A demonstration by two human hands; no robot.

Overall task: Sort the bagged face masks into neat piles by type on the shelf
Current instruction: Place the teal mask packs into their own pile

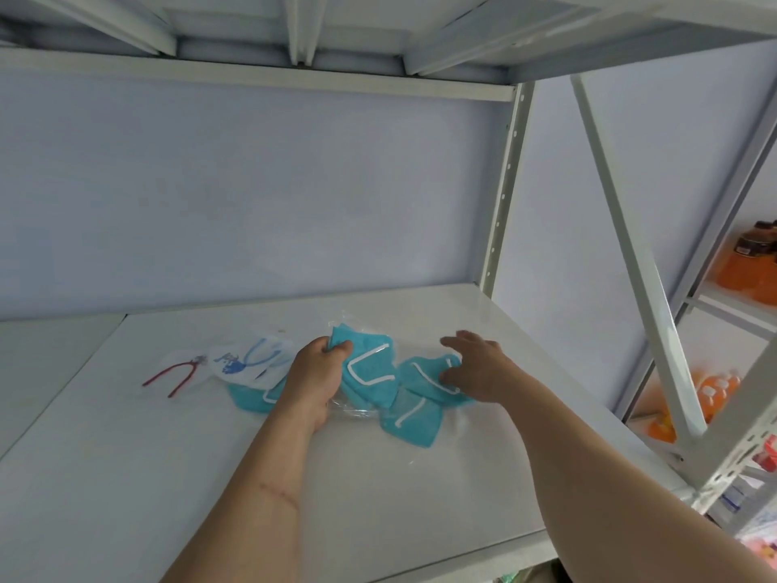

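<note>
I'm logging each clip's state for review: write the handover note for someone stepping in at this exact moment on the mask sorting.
Left hand: grips the top corner of a teal fabric mask in a clear plastic bag, mid-shelf.
Right hand: open, fingers spread, resting on another teal bagged mask; a third teal one lies just in front of it.
A fourth teal mask lies left of the left wrist, partly under a white bagged mask with blue straps. Farthest left lies a white bagged mask with red straps.
Done: nothing is piled yet; everything lies on the white shelf board.
Left: gather the teal masks into one pile, the white ones by type.
</note>
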